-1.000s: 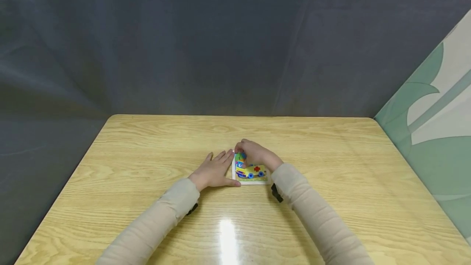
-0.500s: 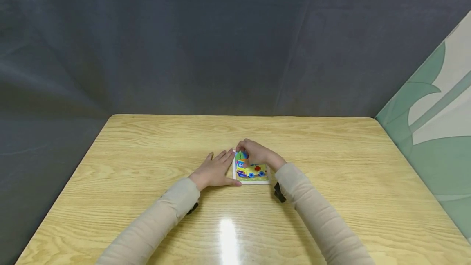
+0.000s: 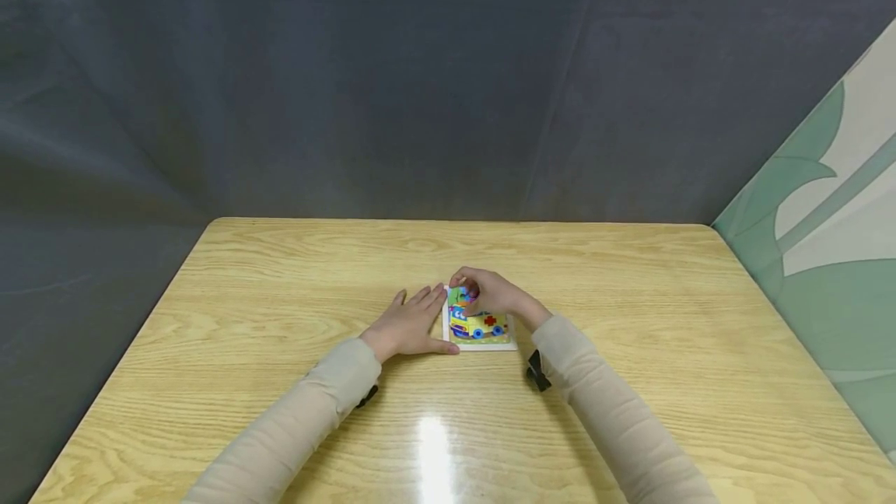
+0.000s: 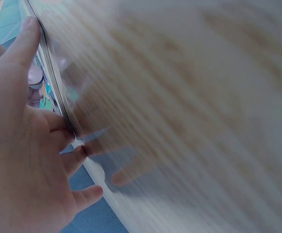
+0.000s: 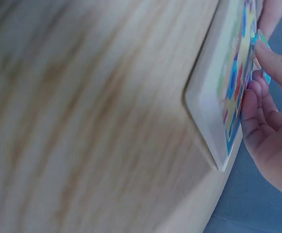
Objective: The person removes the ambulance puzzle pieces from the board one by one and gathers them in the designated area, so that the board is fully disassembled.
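Your right grip (image 3: 494, 295) had eased slightly rightward, pinching a teal-edged piece (image 5: 266, 77) over the upper left of the picture board (image 3: 486, 348) on the worktop (image 3: 294, 278), seemingly not yet flush, while your left grip (image 3: 407, 330) lay spread along its left edge.

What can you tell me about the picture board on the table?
The picture board is rectangular, with a pale, wood-like border around a yellow vehicle bearing a red cross. It lies flat on the table. The left hand touches its left edge; the right hand, above, pinches what looks like a colored piece.
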`<control>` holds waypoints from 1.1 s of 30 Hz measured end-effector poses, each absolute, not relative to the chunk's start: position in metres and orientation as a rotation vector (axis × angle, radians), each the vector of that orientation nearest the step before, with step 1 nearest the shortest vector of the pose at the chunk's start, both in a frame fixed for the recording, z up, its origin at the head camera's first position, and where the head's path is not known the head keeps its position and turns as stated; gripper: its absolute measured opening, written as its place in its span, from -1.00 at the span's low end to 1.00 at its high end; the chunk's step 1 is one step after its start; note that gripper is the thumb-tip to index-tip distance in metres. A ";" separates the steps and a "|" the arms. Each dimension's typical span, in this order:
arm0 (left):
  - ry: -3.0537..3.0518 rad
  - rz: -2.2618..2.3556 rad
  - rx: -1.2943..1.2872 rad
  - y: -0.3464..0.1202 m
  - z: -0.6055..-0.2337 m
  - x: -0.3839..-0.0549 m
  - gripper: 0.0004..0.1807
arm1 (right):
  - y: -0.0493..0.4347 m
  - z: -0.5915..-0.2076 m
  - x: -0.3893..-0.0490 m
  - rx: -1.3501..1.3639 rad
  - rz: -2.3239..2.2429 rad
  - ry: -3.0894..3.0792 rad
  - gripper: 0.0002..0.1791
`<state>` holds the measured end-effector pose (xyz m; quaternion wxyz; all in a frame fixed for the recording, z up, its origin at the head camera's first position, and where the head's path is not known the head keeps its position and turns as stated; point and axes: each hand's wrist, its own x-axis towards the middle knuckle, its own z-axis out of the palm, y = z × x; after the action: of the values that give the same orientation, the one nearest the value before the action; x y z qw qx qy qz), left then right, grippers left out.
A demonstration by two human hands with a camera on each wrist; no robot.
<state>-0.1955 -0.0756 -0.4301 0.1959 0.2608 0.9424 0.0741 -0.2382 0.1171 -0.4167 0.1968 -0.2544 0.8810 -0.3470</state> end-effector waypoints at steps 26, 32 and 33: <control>2.643 0.243 0.707 -0.076 -0.432 -0.194 0.09 | 0.157 -0.411 -0.241 -0.107 -1.547 2.383 -0.64; 2.646 0.238 0.719 -0.076 -0.432 -0.193 0.10 | 0.186 -0.408 -0.242 -0.001 -1.614 2.378 -0.61; 2.648 0.239 0.719 -0.076 -0.432 -0.194 0.10 | 0.191 -0.409 -0.242 0.012 -1.613 2.384 -0.60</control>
<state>-0.1935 -0.0763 -0.4324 0.1922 0.2563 0.9435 0.0851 -0.2416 0.1911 -0.4087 0.1313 0.0042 0.8211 -0.5555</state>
